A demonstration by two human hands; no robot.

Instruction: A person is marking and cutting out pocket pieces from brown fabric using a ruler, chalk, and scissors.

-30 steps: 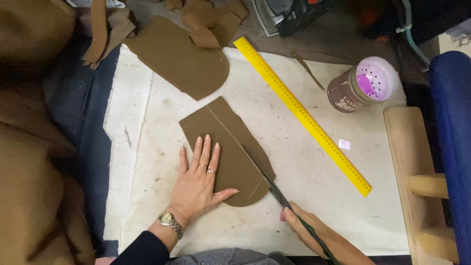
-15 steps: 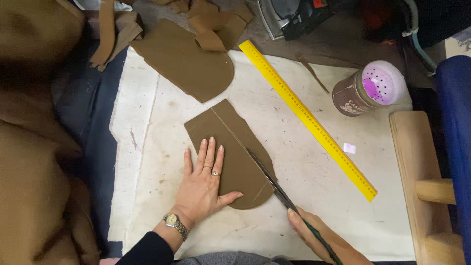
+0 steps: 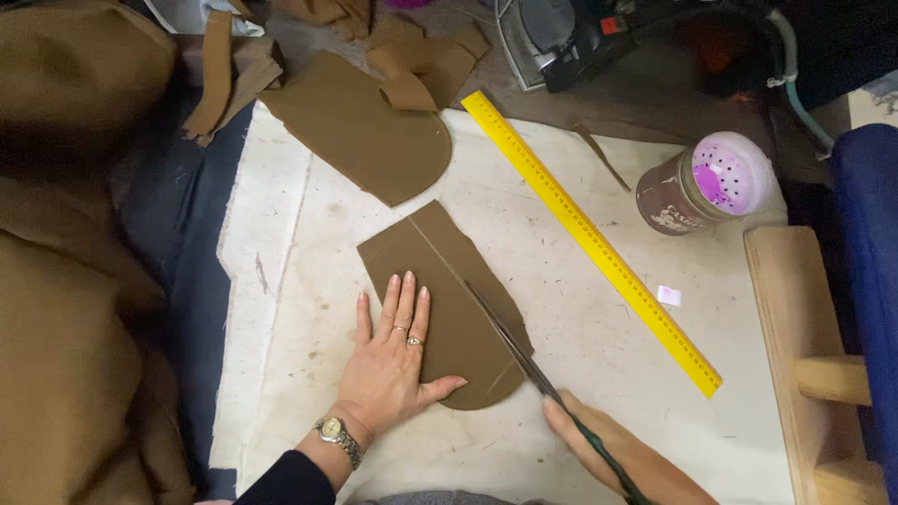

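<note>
My left hand [image 3: 393, 360] lies flat with fingers spread on the near left part of a brown fabric piece [image 3: 449, 281] with a rounded end, on a white cloth-covered table [image 3: 580, 309]. A pale line runs along the fabric. My right hand [image 3: 617, 454] grips dark scissors [image 3: 519, 351], whose blades lie in the fabric along that line. A watch and a ring are on the left hand.
A long yellow ruler [image 3: 589, 238] lies diagonally right of the fabric. A second rounded brown piece [image 3: 365, 126] and scraps sit at the back. A jar with a purple perforated lid [image 3: 706, 182] stands right, by a wooden frame [image 3: 804, 355]. Brown cloth [image 3: 65, 281] is heaped left.
The view has shifted slightly. The scissor blades have moved a little farther up along the line in the fabric. The left hand stays pressed on the piece.
</note>
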